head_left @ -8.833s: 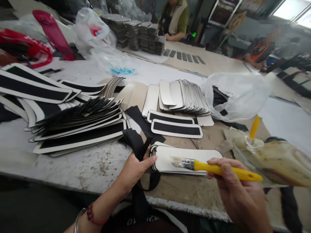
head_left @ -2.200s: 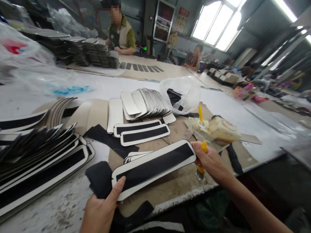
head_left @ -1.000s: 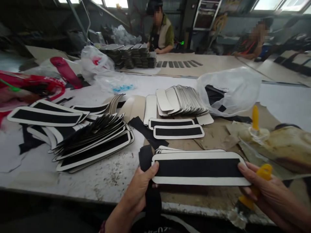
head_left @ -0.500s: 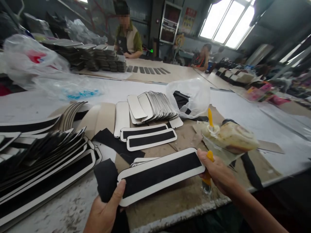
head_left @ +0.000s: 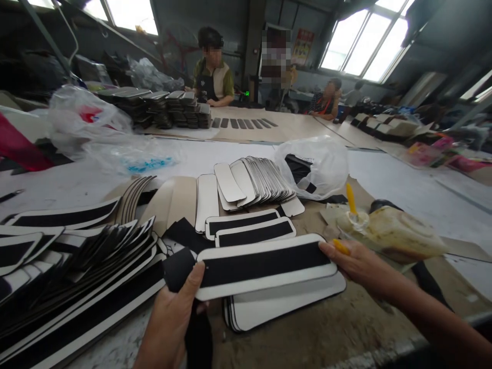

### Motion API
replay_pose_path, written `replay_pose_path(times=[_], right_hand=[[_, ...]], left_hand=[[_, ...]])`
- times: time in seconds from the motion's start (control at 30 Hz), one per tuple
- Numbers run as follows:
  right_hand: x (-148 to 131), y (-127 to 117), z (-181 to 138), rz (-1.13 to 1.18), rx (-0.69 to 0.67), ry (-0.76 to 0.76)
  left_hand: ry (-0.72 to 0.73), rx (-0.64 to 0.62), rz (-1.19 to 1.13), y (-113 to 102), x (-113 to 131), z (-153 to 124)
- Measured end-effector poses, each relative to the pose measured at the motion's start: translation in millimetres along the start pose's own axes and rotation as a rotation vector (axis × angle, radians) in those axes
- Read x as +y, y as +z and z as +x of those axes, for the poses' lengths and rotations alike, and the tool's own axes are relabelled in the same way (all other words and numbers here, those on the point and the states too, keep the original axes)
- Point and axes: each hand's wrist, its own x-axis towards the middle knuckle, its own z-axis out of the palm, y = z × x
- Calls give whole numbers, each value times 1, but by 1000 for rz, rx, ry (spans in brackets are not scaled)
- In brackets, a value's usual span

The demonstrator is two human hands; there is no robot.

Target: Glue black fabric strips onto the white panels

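Observation:
A long white panel with rounded ends and a black strip along its middle (head_left: pixel 265 264) is held up between my two hands. My left hand (head_left: pixel 169 315) pinches its left end, thumb on top, and also has loose black fabric strips (head_left: pixel 179 269) in its grip. At the other end, my right hand (head_left: pixel 363 266) grips the panel and keeps a yellow-handled brush (head_left: pixel 341 247) in the same grasp; the brush's lower end is hidden. Under the held panel lies a small stack of plain white panels (head_left: pixel 295 302). Just beyond are two panels with black strips (head_left: pixel 255 232).
Strip-bearing panels pile up (head_left: pixel 96 297) at left. Farther back are fanned white panels (head_left: pixel 265 182) and a plastic bag with black pieces (head_left: pixel 326 164). A bag of yellowish paste (head_left: pixel 407 233) with a yellow handle (head_left: pixel 351 199) lies right. Two people work across the tables.
Both hands have raised the panel slightly in the view and levelled it, uncovering more of the white stack beneath. The camera view has shifted. Both hands keep their holds.

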Motion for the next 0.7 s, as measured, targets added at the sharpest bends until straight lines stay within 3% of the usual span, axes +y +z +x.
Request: replay_pose_path(times=[0.13,0.2,0.3,0.37,0.57,0.7], right_hand=[[-13,-12,49,-428,25,-6],[-9,-15,66,-532,67,11],[2,-21,67,-622,165,17],[4,-27,51,-654,259,-37],[-22,-26,-28,-219,460,-290],[-25,8,-50,119,484,-229]], left_hand=[[200,-110,139,14,15,42],[325,-63,278,15,13,64],[363,-13,385,4,0,77],[366,-17,428,-6,-10,65],[236,-123,534,-7,-36,-3],[215,-65,544,0,-49,-20]])
